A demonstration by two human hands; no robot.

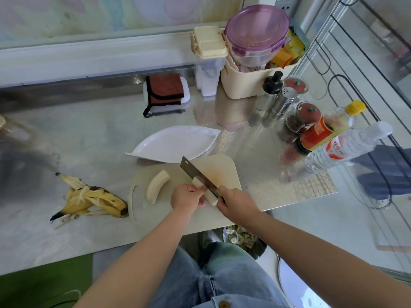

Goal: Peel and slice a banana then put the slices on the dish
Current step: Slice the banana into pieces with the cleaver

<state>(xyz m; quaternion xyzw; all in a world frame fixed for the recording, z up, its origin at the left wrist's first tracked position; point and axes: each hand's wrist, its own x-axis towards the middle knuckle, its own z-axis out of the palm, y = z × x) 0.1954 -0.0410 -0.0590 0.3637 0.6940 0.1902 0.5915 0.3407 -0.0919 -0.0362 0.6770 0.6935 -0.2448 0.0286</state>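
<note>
Pinching the banana piece (210, 196) with the left grip (188, 197), clutching the cleaver (193, 172) handle in the right grip (235, 204), blade down on it. Could easily nick those fingertips (200, 189), parked right against the blade. Spare half (156, 187) at 9 o'clock on the board (224, 172), dish (178, 141) at 12.

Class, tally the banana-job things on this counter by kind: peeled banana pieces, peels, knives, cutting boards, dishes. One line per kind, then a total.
Peeled banana pieces: 2, the loose piece and the piece under the blade
Banana peel: 1
Knife: 1
Cutting board: 1
Dish: 1
Total: 6
</note>
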